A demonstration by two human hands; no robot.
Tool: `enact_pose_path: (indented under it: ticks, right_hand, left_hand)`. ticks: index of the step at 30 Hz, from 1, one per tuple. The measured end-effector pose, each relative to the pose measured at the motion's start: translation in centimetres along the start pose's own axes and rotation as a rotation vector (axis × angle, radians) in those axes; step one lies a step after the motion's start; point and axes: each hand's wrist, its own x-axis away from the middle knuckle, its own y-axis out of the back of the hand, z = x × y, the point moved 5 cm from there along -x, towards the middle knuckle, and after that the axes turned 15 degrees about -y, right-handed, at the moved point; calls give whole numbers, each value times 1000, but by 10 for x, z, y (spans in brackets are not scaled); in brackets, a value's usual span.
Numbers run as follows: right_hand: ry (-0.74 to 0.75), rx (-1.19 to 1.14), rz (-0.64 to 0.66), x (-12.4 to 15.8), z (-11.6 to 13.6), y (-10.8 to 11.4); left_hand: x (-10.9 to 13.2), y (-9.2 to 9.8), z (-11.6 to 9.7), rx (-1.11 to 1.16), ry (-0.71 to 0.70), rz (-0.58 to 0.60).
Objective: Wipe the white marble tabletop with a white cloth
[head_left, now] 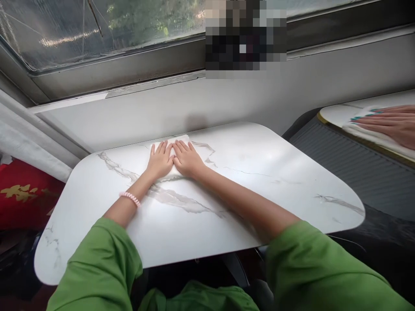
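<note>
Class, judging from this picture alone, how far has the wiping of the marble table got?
Done: nothing can be confirmed; the table shows only marble veining. In hand: left hand and right hand press a white cloth flat near the far edge. Left: apparently the near and right areas.

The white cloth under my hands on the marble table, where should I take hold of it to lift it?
Probably the far edge of the white cloth, pinched from the window side. It lies flat, and the left hand and right hand cover its middle, leaving that edge free.
</note>
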Motion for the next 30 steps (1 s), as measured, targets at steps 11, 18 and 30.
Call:
enact_pose_path:
  ticks: [11,18,30]
  right_hand:
    - [249,-52,-54,153,15,48]
    - [329,-149,-6,169,18,47]
    - [292,-76,8,54,61,-2]
  left_hand:
    - [126,23,-105,60,-166,-3]
    - [158,30,-119,83,-110,11]
    - [103,18,5,102,72,7]
